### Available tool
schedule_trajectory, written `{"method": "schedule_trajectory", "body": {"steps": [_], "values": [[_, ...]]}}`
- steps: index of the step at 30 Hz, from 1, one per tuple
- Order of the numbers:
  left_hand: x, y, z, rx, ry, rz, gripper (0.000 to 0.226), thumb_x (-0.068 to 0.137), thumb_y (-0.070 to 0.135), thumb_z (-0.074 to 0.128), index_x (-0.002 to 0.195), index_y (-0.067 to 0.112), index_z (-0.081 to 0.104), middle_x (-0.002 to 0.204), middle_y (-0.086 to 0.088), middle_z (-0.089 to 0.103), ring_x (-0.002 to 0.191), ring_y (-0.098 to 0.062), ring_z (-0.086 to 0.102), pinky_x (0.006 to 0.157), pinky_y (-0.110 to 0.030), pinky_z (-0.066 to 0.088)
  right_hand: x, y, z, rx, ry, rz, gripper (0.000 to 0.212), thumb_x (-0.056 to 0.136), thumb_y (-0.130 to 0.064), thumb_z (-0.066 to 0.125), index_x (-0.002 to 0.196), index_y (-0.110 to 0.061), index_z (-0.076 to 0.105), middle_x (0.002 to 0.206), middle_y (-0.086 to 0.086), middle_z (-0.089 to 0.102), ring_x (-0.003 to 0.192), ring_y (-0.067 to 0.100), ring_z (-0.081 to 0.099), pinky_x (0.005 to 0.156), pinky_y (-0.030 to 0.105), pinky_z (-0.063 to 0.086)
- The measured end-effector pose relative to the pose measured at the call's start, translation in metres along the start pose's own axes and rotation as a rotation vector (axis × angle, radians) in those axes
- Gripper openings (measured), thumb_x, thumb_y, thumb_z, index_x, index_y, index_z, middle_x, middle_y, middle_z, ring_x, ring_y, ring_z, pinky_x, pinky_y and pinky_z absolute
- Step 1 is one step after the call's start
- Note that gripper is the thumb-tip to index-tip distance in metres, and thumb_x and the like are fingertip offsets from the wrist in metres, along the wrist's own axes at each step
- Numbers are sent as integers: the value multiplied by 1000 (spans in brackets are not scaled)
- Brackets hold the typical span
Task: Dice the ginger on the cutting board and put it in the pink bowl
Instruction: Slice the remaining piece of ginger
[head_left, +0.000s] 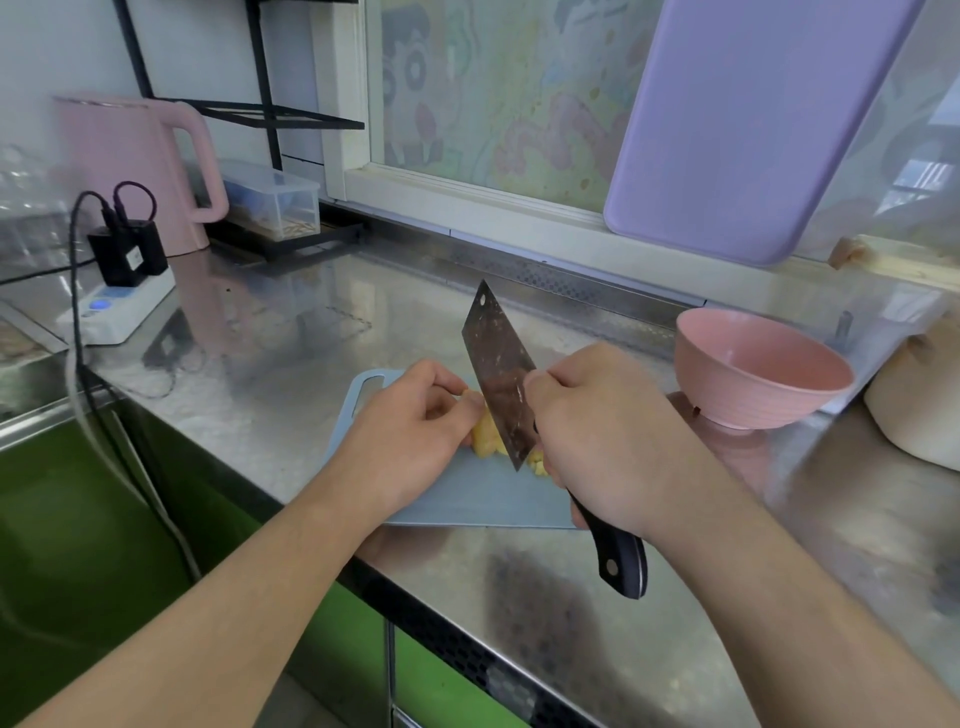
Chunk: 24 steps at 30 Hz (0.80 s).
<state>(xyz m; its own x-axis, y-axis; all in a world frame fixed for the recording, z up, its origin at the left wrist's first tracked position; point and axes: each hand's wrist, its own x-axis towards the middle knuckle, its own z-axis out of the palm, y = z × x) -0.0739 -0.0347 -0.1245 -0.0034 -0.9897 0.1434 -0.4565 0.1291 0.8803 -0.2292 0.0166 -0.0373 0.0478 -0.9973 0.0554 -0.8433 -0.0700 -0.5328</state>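
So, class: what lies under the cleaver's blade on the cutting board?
Pale yellow ginger lies on the blue cutting board under the cleaver. The left hand holds it and the right hand grips the handle; both hide part of the ginger.

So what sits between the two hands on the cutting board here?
In the head view, the cleaver blade and the yellow ginger it cuts lie between the left hand and right hand.
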Motion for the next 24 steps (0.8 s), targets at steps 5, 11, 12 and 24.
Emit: {"method": "schedule_trajectory", "body": {"steps": [5, 11, 12, 24], "values": [[0, -1, 1, -9, 8, 3, 19, 100, 47, 62, 101, 28, 62, 82, 13, 77, 91, -9, 69, 91, -36, 52, -1, 0, -1, -32, -14, -13, 41, 110, -21, 42, 69, -15, 45, 66, 3, 49, 73, 29, 56, 72, 41, 53], [1, -2, 0, -3, 15, 0, 19, 100, 46, 63, 102, 27, 61, 82, 13, 77, 92, -10, 69, 92, -37, 52, -1, -1, -1, -59, -38, -14, 35, 111, -23, 42, 82, -8, 55, 69, 4, 49, 75, 28, 55, 71, 36, 48], [2, -3, 1, 0, 17, 2, 19, 100, 46, 63, 102, 27, 61, 82, 13, 77, 92, -10, 69, 92, -37, 53, -2, -1, -2, -61, -45, -16, 33, 111, -23, 42, 85, -7, 56, 70, 5, 50, 75, 28, 55, 71, 36, 48], [2, -5, 1, -13, 32, 13, 20, 98, 48, 65, 102, 29, 60, 84, 17, 76, 96, -12, 70, 96, -43, 52, -6, -6, -2, -116, -56, 23, 40, 110, -21, 45, 70, -13, 46, 65, 0, 43, 70, 23, 49, 70, 33, 43]]}}
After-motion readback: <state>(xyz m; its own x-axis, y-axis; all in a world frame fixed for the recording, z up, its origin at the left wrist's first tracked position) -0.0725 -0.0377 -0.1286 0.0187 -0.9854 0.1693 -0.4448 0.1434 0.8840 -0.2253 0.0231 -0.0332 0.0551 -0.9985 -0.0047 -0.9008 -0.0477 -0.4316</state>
